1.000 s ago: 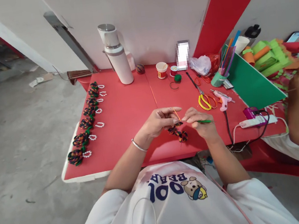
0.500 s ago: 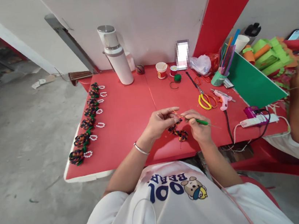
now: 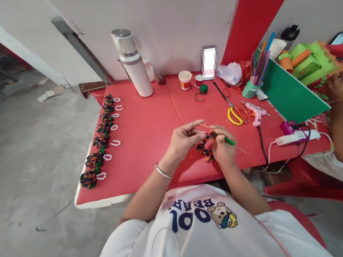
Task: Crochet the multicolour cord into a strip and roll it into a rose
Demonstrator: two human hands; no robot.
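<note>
My right hand (image 3: 224,144) is closed around a crochet hook (image 3: 229,141) with a green handle, its bare metal end sticking out to the lower right. My left hand (image 3: 185,139) pinches the upper edge of a dark multicoloured crocheted strip (image 3: 205,148), which curls down between both hands toward the tabletop. An orange strand of yarn (image 3: 205,125) stretches from the left fingers to the hook's working end. That tip is hidden at the stitches. More yarn runs back across the table toward a multicoloured yarn ball (image 3: 160,79).
Crocheted flowers (image 3: 94,159) with white bead loops line the left edge of the red table (image 3: 149,148). A thermos (image 3: 137,74), paper cup (image 3: 185,80), scissors (image 3: 233,114), glue gun (image 3: 256,114) and power strip (image 3: 297,138) stand around. A co-worker's hand (image 3: 341,87) is at right.
My right hand has moved slightly left and closer to my left hand, and the hook tilts more steeply. The strip has shifted a little. The co-worker's hand has moved left.
</note>
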